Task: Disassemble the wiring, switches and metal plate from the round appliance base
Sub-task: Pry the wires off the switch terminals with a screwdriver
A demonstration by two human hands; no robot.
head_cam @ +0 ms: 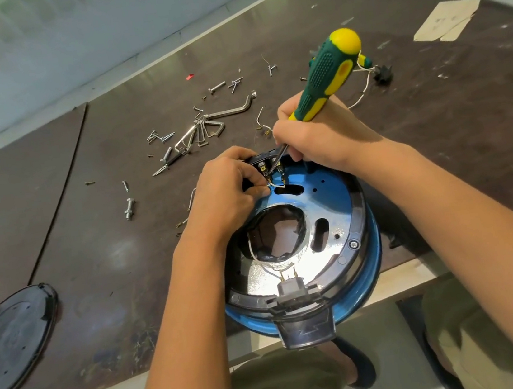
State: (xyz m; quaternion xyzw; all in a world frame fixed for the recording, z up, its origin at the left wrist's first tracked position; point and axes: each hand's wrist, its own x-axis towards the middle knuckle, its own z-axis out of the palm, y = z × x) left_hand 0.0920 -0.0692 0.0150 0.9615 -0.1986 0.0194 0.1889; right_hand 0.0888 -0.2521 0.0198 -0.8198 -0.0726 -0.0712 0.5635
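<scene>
The round appliance base (pixel 365 229), blue with a black rim, lies upside down at the table's front edge. A shiny metal plate (pixel 309 262) with a large centre hole fills it. A black switch block (pixel 269 165) with brass terminals sits at the far rim, and white wires (pixel 277 185) run from it. My left hand (pixel 228 191) pinches a white wire beside the switch. My right hand (pixel 316 140) grips a green and yellow screwdriver (pixel 328 77), its tip at the switch terminals. A second black connector (pixel 290 287) sits at the near rim.
Loose screws, bolts and bent metal brackets (pixel 197 130) lie scattered behind the base. A removed black switch with wires (pixel 379 75) lies at the back right. A black round cover (pixel 10 341) rests at the left. Paper scraps (pixel 447 20) sit far right.
</scene>
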